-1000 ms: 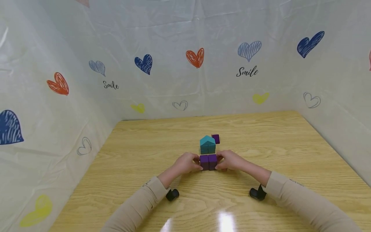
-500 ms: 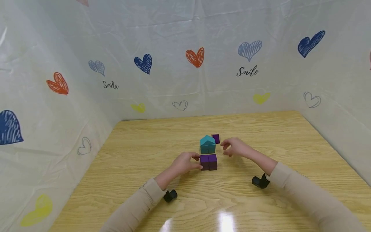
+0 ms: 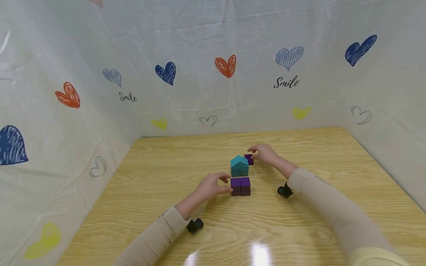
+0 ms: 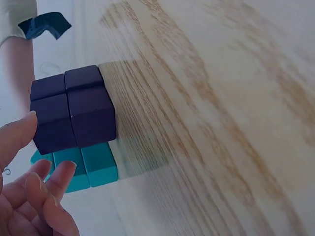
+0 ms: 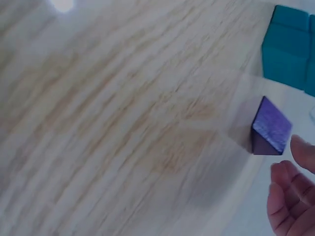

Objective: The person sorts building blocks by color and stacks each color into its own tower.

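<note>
In the head view, a pair of purple blocks (image 3: 240, 187) stands side by side on the table, with more purple blocks stacked behind or under them in the left wrist view. My left hand (image 3: 211, 184) is at their left side, its thumb tip right at the nearest block and its other fingers loosely bent and apart. Just behind is a teal stack (image 3: 239, 169) with a peaked top. A small purple triangular block (image 5: 272, 129) lies behind it to the right. My right hand (image 3: 265, 153) reaches over to this block, thumb and fingers spread close beside it, holding nothing.
The wooden table (image 3: 159, 162) carries the blocks near its middle. A white sheet (image 3: 186, 99) printed with hearts and "Smile" hangs behind and along the sides. Black wrist mounts (image 3: 195, 225) stick out below both sleeves.
My right hand has let go of the purple pair's right side and moved away and back to the purple triangular block. The left hand has stayed beside the pair, its fingers slightly looser.
</note>
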{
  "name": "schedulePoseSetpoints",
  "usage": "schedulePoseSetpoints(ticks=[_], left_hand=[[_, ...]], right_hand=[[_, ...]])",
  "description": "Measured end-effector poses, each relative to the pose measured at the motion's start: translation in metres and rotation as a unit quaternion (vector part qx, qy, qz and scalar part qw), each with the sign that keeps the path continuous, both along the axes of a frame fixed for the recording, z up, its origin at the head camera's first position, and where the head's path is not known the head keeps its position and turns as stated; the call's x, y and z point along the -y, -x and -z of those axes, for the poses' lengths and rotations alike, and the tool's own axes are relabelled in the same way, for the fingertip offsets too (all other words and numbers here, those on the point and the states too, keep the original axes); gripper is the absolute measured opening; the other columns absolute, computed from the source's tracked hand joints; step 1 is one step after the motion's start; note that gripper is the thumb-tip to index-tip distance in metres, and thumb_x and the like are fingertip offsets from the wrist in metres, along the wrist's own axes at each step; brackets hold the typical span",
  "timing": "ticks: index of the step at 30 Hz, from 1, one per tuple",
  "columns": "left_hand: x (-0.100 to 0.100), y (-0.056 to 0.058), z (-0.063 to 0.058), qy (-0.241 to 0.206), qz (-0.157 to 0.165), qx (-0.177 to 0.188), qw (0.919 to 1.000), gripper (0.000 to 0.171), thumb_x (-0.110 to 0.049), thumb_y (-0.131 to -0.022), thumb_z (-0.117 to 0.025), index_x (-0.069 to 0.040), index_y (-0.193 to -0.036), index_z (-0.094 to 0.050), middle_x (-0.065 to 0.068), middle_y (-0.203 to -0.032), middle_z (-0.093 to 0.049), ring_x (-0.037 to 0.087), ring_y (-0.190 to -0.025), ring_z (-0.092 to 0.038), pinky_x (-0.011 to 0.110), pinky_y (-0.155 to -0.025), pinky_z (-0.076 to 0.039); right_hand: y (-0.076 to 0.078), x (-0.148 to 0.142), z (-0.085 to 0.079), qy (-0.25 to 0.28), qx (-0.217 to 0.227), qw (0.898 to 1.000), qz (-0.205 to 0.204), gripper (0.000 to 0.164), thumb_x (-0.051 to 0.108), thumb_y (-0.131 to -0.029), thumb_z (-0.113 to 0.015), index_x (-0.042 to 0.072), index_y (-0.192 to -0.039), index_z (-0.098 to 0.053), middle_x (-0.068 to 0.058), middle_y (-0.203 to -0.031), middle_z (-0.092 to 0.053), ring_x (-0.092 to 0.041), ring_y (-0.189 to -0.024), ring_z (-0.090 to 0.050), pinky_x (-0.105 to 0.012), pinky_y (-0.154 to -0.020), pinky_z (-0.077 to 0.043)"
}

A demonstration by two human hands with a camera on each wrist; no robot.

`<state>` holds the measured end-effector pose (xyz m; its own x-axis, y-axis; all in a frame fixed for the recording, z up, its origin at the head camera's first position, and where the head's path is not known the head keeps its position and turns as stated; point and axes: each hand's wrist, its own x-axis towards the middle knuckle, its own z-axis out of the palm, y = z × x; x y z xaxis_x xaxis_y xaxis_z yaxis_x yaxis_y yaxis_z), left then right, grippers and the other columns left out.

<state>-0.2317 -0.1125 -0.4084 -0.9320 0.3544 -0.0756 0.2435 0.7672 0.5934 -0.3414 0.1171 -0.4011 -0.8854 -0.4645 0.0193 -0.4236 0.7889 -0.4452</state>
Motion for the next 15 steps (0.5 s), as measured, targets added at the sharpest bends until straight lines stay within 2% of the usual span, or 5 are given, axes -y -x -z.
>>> schedulePoseSetpoints(ticks=[4,11,15], left_hand=[[0.000,-0.001,-0.001,-0.003,-0.003,0.002,1.0000,0.044,-0.034,-0.080,-0.070,-0.013,-0.118,-0.060,0.002,-0.104,-0.066,0.023,-0.103,-0.058,0.038,-0.085,-0.046],[0.001,-0.002,-0.002,-0.005,-0.002,-0.010,0.9999,0.042,-0.033,-0.081,-0.069,-0.012,-0.117,-0.060,0.004,-0.103,-0.066,0.025,-0.103,-0.057,0.040,-0.085,-0.045],[0.001,-0.003,-0.003,-0.009,-0.003,-0.010,0.9999,0.042,-0.033,-0.082,-0.068,-0.012,-0.117,-0.060,0.006,-0.103,-0.066,0.025,-0.102,-0.058,0.039,-0.084,-0.045]], right_hand=[[0.006,0.003,0.004,-0.022,-0.010,1.000,-0.018,0.031,0.004,-0.086,-0.060,-0.001,-0.117,-0.061,-0.020,-0.111,-0.062,-0.035,-0.103,-0.056,-0.044,-0.086,-0.046],[0.015,0.004,0.016,-0.029,-0.013,0.999,0.000,0.024,0.000,-0.087,-0.056,-0.002,-0.109,-0.065,-0.018,-0.107,-0.064,-0.033,-0.101,-0.057,-0.044,-0.087,-0.046],[0.016,0.004,0.016,-0.032,-0.008,0.999,0.002,0.022,0.001,-0.086,-0.058,-0.002,-0.106,-0.066,-0.018,-0.107,-0.064,-0.032,-0.099,-0.058,-0.043,-0.085,-0.046]])
